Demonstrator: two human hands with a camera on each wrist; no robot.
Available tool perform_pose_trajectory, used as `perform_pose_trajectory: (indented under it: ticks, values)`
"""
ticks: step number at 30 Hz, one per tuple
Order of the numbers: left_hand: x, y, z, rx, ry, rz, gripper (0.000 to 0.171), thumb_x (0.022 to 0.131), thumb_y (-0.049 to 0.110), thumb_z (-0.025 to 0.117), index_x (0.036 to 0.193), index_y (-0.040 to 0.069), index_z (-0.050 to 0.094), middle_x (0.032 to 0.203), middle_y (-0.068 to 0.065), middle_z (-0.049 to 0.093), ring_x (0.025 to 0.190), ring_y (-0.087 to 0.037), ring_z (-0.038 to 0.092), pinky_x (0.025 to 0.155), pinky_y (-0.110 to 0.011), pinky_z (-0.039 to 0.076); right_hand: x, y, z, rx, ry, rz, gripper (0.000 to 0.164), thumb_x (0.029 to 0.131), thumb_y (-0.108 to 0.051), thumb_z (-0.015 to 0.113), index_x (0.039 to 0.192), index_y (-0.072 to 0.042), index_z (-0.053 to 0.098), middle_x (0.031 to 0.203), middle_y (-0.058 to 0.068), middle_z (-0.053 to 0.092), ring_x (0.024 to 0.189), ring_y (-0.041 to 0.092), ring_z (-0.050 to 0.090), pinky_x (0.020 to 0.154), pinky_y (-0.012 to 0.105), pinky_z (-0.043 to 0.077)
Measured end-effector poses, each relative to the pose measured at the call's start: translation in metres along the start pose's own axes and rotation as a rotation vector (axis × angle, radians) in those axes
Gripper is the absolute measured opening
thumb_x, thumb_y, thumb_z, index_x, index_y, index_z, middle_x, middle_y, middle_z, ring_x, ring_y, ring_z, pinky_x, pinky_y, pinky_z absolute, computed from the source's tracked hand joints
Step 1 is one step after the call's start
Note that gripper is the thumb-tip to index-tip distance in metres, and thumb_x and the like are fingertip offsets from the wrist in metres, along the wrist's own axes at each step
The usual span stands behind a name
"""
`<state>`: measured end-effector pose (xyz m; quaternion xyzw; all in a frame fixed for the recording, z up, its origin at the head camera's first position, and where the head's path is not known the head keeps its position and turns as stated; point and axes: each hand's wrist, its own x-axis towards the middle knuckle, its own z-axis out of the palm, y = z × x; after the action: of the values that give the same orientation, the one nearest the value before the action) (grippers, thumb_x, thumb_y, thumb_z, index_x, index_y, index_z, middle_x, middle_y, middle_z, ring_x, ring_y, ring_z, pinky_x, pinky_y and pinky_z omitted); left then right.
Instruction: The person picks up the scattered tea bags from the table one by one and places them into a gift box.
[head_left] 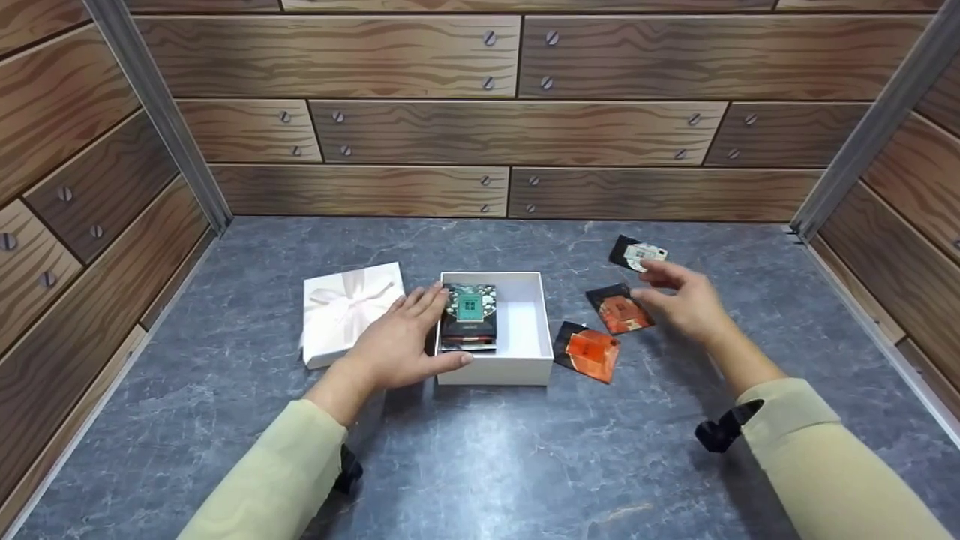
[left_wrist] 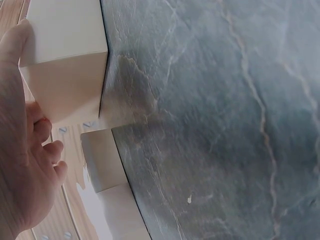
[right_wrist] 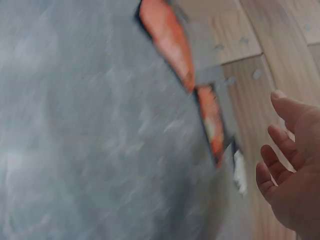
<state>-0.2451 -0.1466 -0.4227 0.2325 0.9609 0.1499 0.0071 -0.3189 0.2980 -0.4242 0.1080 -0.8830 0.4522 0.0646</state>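
My left hand (head_left: 401, 341) rests against the left side of an open white box (head_left: 493, 371), thumb at its front edge and fingers stretched along the left rim. Inside the box's left half lies a stack of sachets, topped by a dark one with a green label (head_left: 470, 307); the right half shows bare white bottom. Over the table to the right, my right hand (head_left: 686, 300) hovers with loosely bent fingers and nothing in them. Near its fingertips are a black-and-red sachet (head_left: 622, 311) and a black-and-white sachet (head_left: 637, 253). A black-and-orange sachet (head_left: 592, 352) lies beside the box.
A white lid (head_left: 319, 330) with a pale ribbon bow sits left of the box, close to my left hand. The grey marbled tabletop (head_left: 480, 465) is bounded by wood-patterned walls (head_left: 420, 191) at the back and both sides.
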Motion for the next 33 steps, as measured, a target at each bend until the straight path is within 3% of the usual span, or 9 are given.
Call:
perform_pose_trajectory:
  ticks: [6, 8, 12, 18, 26, 33]
  values:
    - [0.000, 0.001, 0.002, -0.005, 0.009, 0.010, 0.114, 0.092, 0.084, 0.050, 0.170, 0.006, 0.022, 0.175, -0.013, 0.019, 0.160, -0.040, 0.021, 0.130, -0.052, 0.018, -0.007, 0.021, -0.002, -0.023, -0.058, 0.052, 0.063, 0.099, -0.018, 0.079, 0.152, 0.004, 0.053, 0.144, 0.028, 0.061, 0.135, 0.044, 0.056, 0.111, 0.042, 0.047]
    - [0.000, 0.002, 0.003, -0.004, 0.013, 0.013, 0.113, 0.093, 0.084, 0.051, 0.170, 0.005, 0.022, 0.175, -0.013, 0.019, 0.159, -0.041, 0.021, 0.130, -0.052, 0.018, -0.007, 0.025, -0.002, -0.022, -0.090, 0.068, 0.066, 0.099, -0.019, 0.079, 0.154, 0.003, 0.051, 0.148, 0.028, 0.058, 0.138, 0.044, 0.053, 0.114, 0.044, 0.044]
    - [0.000, 0.003, 0.004, -0.002, 0.006, 0.011, 0.113, 0.093, 0.084, 0.050, 0.170, 0.006, 0.021, 0.175, -0.013, 0.019, 0.160, -0.040, 0.021, 0.130, -0.052, 0.018, -0.007, 0.031, -0.002, -0.035, -0.172, 0.091, 0.074, 0.098, -0.025, 0.079, 0.159, 0.001, 0.045, 0.159, 0.026, 0.048, 0.149, 0.045, 0.040, 0.124, 0.056, 0.028]
    - [-0.001, 0.003, 0.002, -0.004, -0.004, 0.006, 0.114, 0.092, 0.085, 0.050, 0.170, 0.007, 0.020, 0.176, -0.011, 0.018, 0.161, -0.037, 0.019, 0.130, -0.050, 0.016, -0.008, 0.033, -0.001, -0.063, -0.255, 0.140, 0.086, 0.098, -0.041, 0.078, 0.166, -0.009, 0.037, 0.170, 0.023, 0.031, 0.157, 0.047, 0.021, 0.127, 0.062, 0.015]
    - [-0.002, 0.000, 0.002, -0.008, 0.003, -0.001, 0.115, 0.092, 0.085, 0.051, 0.170, 0.006, 0.020, 0.175, -0.012, 0.018, 0.160, -0.038, 0.019, 0.130, -0.051, 0.016, -0.008, 0.030, 0.004, -0.075, -0.276, 0.144, 0.084, 0.101, -0.042, 0.074, 0.168, -0.013, 0.034, 0.169, 0.028, 0.028, 0.154, 0.051, 0.025, 0.125, 0.066, 0.015]
    - [-0.003, -0.002, 0.002, -0.011, 0.017, 0.006, 0.115, 0.092, 0.085, 0.051, 0.170, 0.006, 0.020, 0.175, -0.012, 0.019, 0.160, -0.039, 0.020, 0.130, -0.051, 0.016, -0.006, 0.030, 0.010, -0.112, -0.246, 0.030, 0.071, 0.104, -0.026, 0.072, 0.163, -0.004, 0.041, 0.164, 0.030, 0.038, 0.152, 0.050, 0.031, 0.125, 0.064, 0.019]
